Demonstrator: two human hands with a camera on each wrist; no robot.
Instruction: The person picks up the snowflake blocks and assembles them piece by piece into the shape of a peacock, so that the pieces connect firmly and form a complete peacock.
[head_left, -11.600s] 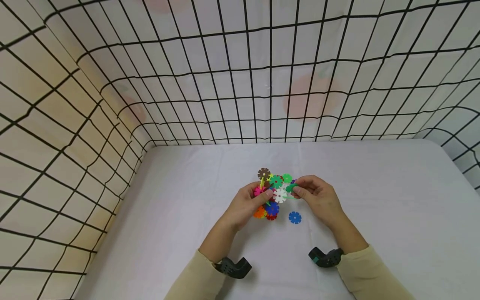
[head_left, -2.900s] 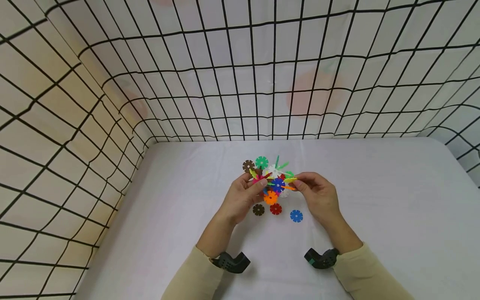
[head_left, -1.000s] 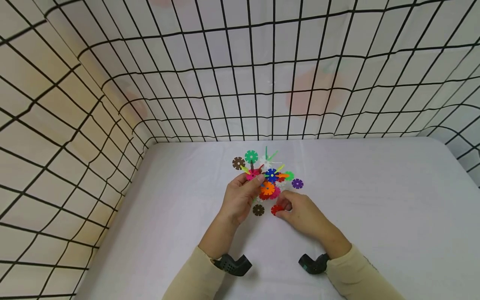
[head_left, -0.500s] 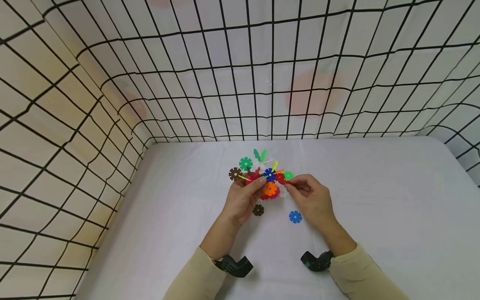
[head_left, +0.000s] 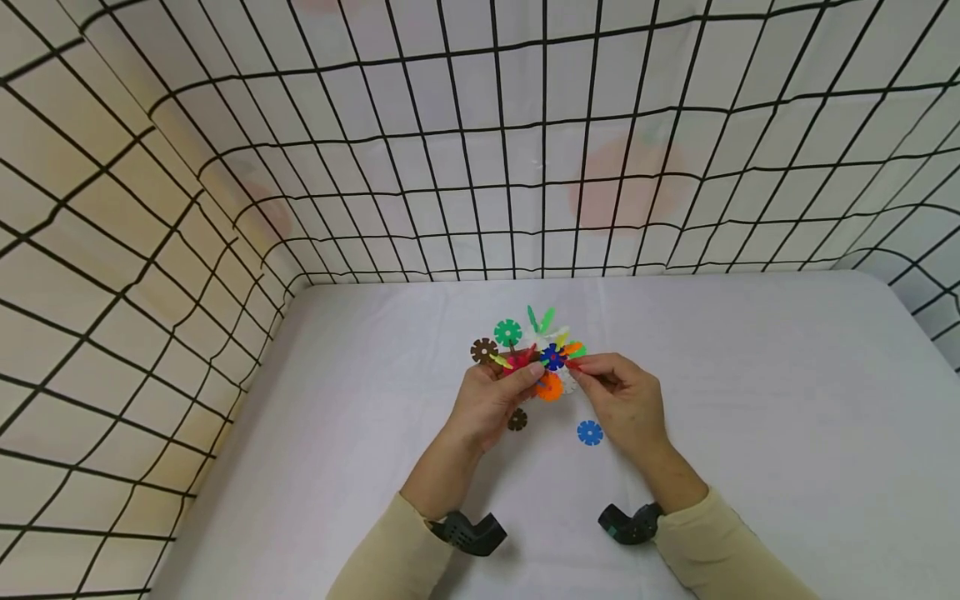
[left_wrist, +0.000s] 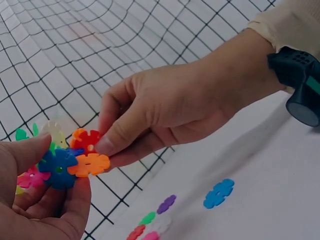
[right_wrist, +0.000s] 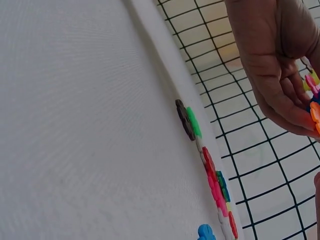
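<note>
A cluster of notched plastic interlocking discs is gripped by my left hand [head_left: 487,400] above the table; its parts include a dark blue disc [head_left: 553,357], an orange disc [head_left: 550,387], a green disc [head_left: 507,332] and a brown disc [head_left: 483,351]. My right hand [head_left: 626,396] pinches a red disc [left_wrist: 90,141] between thumb and fingers at the cluster's right side. In the left wrist view this red disc meets the cluster just above the orange one; whether it is slotted in cannot be made out. My left fingers hide part of the cluster.
Loose on the white tabletop [head_left: 750,400] lie a light blue disc [head_left: 590,432] and a dark brown disc [head_left: 517,419]. More loose discs, among them a purple disc [left_wrist: 166,204], lie beyond, mostly hidden behind the cluster. Black wire grid [head_left: 517,183] surrounds the table's back and sides.
A yellow disc was at the right fingers earlier. The right hand then picked the red disc off the table and raised it to the cluster, which the left hand has since turned slightly.
</note>
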